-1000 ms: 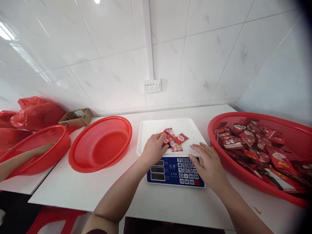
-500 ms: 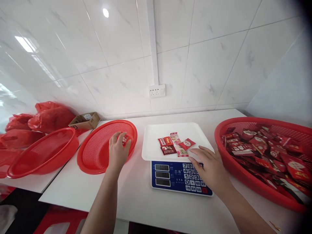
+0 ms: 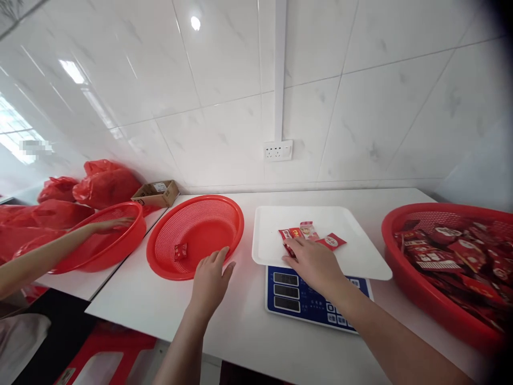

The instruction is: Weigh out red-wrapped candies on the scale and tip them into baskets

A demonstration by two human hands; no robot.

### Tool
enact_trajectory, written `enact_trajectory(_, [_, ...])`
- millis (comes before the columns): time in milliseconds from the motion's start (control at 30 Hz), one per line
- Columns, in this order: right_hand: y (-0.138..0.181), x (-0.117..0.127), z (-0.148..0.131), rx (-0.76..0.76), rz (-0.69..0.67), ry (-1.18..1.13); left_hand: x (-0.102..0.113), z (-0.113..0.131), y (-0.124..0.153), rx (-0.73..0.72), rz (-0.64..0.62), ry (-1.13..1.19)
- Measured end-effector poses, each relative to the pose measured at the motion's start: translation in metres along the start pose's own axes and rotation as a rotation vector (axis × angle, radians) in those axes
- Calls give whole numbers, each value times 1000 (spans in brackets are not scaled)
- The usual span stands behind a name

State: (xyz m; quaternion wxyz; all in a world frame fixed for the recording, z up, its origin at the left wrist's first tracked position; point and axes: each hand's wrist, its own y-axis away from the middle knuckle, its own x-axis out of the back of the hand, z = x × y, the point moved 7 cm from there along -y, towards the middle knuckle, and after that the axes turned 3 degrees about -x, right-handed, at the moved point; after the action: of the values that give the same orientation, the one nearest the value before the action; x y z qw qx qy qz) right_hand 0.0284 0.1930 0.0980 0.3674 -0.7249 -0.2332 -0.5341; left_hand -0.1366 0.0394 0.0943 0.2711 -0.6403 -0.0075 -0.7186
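Note:
My left hand (image 3: 212,280) is at the near right rim of the middle red plastic basket (image 3: 236,235), fingers stretched out with nothing in them. One small red packet (image 3: 180,252) lies inside that basket. My right hand (image 3: 315,264) is over the white tray (image 3: 352,235) of a digital scale (image 3: 286,294), its fingers and thumb closing on a dark red snack packet that they partly cover. Beside them on the tray are a red packet (image 3: 286,233), a pink packet (image 3: 308,230) and another red packet (image 3: 332,241). My forearm hides part of the scale's keys.
A large red basket (image 3: 404,299) full of snack packets stands at the right. At the left, another person's hand (image 3: 114,224) reaches into a tilted red basket (image 3: 136,235). Red plastic bags (image 3: 108,184) and a small cardboard box (image 3: 158,195) sit behind, near the tiled wall.
My left hand has let go of a small red packet, now in the basket, and drawn back toward me. My right hand has moved left onto the packets. Another person's arm has come in.

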Motion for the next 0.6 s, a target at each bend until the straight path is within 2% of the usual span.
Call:
enact_trajectory(133, [2,-1,4,-53,-59,44,0,-2,13,-41,33,9])
enact_trajectory(267, [-2,12,7,-69,-39,36,1,0,24,-76,47,13])
enact_trajectory(333, [-7,22,4,-86,-18,-41,1,1,27,-89,46,12])
enact_trajectory(400, [-14,34,-6,-84,-1,-216,2,2,29,-101,49,9])
enact_trajectory(500, [-26,53,-34,73,19,-525,2,1,31,-115,59,2])
enact_trajectory(600, [-38,61,-47,198,12,-566,2,-1,31,-116,64,-1])
